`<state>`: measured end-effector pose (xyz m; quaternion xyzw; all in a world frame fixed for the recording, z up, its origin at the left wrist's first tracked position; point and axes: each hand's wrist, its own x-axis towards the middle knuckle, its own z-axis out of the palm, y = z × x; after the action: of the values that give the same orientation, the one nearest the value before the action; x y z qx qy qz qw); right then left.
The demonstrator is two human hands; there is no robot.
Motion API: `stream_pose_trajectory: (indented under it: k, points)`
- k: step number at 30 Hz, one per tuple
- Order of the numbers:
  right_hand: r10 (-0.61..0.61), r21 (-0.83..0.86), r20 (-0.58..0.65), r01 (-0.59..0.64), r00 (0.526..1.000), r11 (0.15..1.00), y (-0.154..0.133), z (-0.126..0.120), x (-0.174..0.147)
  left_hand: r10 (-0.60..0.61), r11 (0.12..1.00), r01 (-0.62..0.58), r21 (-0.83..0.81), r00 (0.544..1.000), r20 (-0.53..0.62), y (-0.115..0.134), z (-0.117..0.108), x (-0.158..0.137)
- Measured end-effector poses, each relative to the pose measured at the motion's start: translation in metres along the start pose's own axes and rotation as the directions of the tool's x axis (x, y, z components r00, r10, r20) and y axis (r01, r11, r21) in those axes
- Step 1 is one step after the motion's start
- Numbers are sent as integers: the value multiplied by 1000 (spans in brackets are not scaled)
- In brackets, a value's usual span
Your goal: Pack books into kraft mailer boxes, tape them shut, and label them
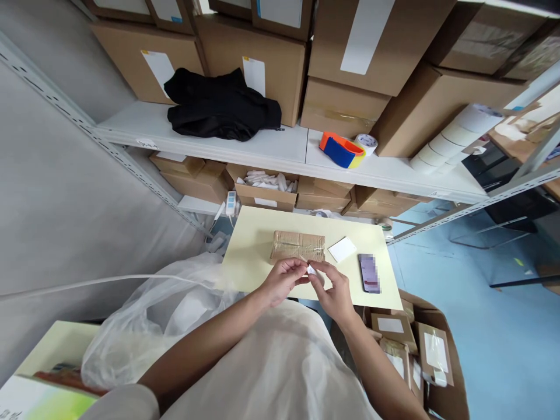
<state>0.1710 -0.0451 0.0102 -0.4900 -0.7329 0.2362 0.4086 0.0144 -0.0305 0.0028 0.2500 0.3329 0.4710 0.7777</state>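
Note:
My left hand (286,280) and my right hand (333,289) meet over the near edge of a pale yellow table (254,227). Between their fingertips is a small white piece (311,270), perhaps paper or a label; its kind is too small to tell. Both hands are closed in a pinch on it. Just beyond the fingers lies a brown cardboard box (298,245) wrapped in clear tape. To its right a white card (342,249) lies flat. A phone (370,273) with its screen lit rests farther right, apart from my right hand.
Behind the table, a shelf (280,153) bears cartons, a black garment (223,108), coloured bands (341,150) and white rolls (455,140). A plastic bag (153,315) bulges at left. An open carton (441,350) of small boxes stands at lower right.

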Motion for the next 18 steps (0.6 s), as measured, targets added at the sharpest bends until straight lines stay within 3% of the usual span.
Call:
stream_pose_trajectory:
  k: [12,15,18]
  points:
    - [-79,51,32,78,996,996,5,1,0,17,1000,-17,5,999,-33,-3,2,0]
    - [-79,-8,9,79,997,997,3,1,2,108,986,-96,138,991,-83,-4,3,2]
    - [-32,-42,-39,30,999,999,-1,2,3,234,917,-197,347,970,-67,-3,3,2]
